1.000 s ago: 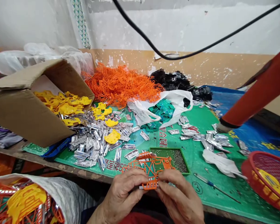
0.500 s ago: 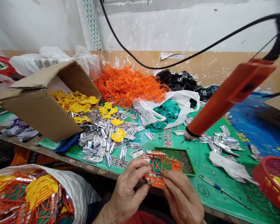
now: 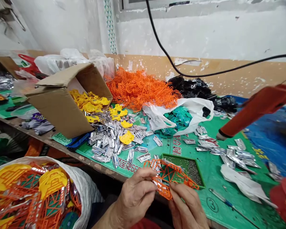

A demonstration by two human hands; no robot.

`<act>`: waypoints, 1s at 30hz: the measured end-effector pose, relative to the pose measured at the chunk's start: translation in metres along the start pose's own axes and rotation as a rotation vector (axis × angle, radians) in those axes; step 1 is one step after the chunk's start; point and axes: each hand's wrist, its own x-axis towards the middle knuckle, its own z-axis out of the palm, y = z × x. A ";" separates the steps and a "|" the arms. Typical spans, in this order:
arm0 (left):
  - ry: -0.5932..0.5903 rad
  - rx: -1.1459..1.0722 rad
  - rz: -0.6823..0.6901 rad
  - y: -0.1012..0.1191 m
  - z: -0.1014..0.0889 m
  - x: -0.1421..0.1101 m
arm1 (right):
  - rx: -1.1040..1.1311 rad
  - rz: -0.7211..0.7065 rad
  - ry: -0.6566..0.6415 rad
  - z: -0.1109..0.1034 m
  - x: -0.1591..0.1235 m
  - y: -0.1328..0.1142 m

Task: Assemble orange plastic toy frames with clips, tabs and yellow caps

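Low in the middle of the view, I hold an orange plastic lattice frame (image 3: 166,175) with shiny silver strips on it. My left hand (image 3: 136,197) pinches its left side between thumb and fingers. The near right edge is gripped by my right hand (image 3: 187,203), whose fingertips are partly hidden. Just behind the frame lies a green mesh tray (image 3: 203,182) with many small dark screws (image 3: 193,168) in it. Silver metal plates (image 3: 109,147) are heaped beyond my left hand, with a few yellow plastic pieces (image 3: 126,137) among them.
A tipped cardboard box (image 3: 59,113) spills yellow parts. Behind are an orange frame heap (image 3: 143,87) and a white bag (image 3: 200,105) of green pieces. An orange power screwdriver (image 3: 257,111) hangs at right. A full white sack (image 3: 84,187) stands at lower left; a screwdriver shaft (image 3: 231,205) lies right.
The view has swung left, so the table things sit further right in it. The orange frame is tilted a little differently, still held in both hands.
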 end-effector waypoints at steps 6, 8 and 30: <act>-0.053 -0.021 0.037 0.001 -0.002 0.004 | 0.087 0.064 -0.036 -0.002 0.001 0.000; -0.037 -0.007 0.026 0.002 -0.001 0.004 | 0.107 0.082 -0.039 -0.001 0.001 0.000; -0.409 0.247 0.037 0.034 -0.040 0.022 | 0.204 0.056 -0.154 -0.011 0.031 -0.016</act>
